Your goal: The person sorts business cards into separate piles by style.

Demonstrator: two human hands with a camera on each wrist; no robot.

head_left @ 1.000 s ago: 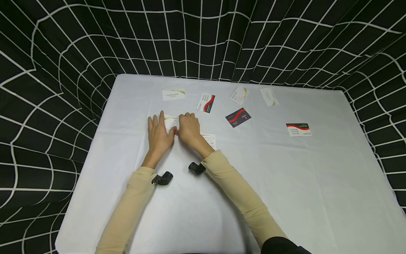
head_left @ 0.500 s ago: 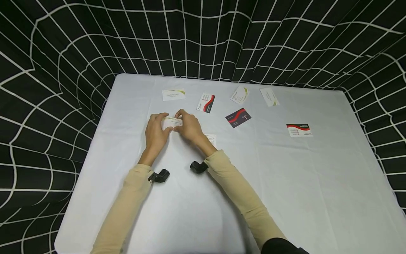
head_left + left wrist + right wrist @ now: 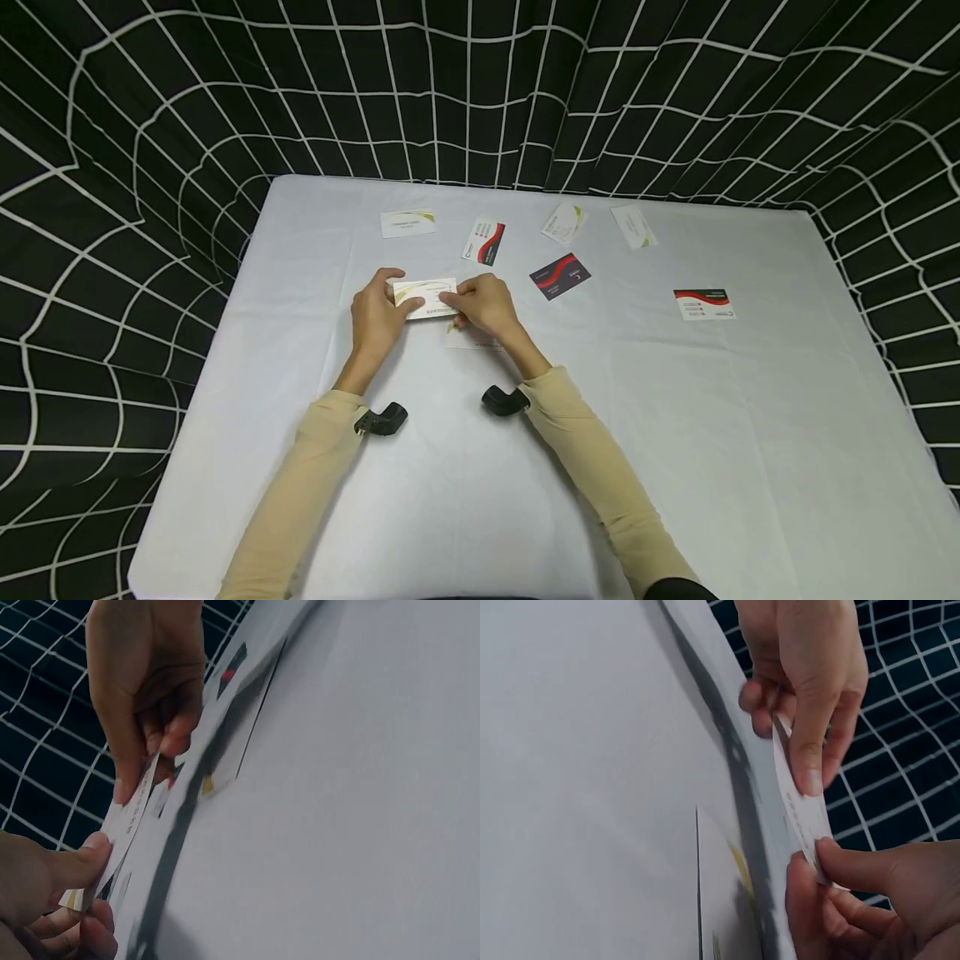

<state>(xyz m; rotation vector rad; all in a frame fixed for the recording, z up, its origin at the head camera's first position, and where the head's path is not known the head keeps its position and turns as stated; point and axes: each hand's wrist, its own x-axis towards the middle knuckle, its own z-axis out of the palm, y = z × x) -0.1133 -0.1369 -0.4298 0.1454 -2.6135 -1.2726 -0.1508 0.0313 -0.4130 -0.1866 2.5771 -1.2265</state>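
Observation:
A white business card with a yellow-green curve and small print is held between both hands over the table, its face turned up. My left hand pinches its left end, with the thumb on the face. On the right end, my right hand grips with thumb in front and fingers behind. The left wrist view shows the card nearly edge-on between the hands; the right wrist view shows it likewise. Just below the right hand lies another white card, partly covered by that hand.
Along the back of the white table lie white-green cards and a pale card. Nearer are a red-black-white card and a dark card; another is far right. Netting hangs behind.
The left hand's fingers, stretched out a second ago, have curled onto the card. The card has shifted right with its face more visible, and the right hand has moved right.

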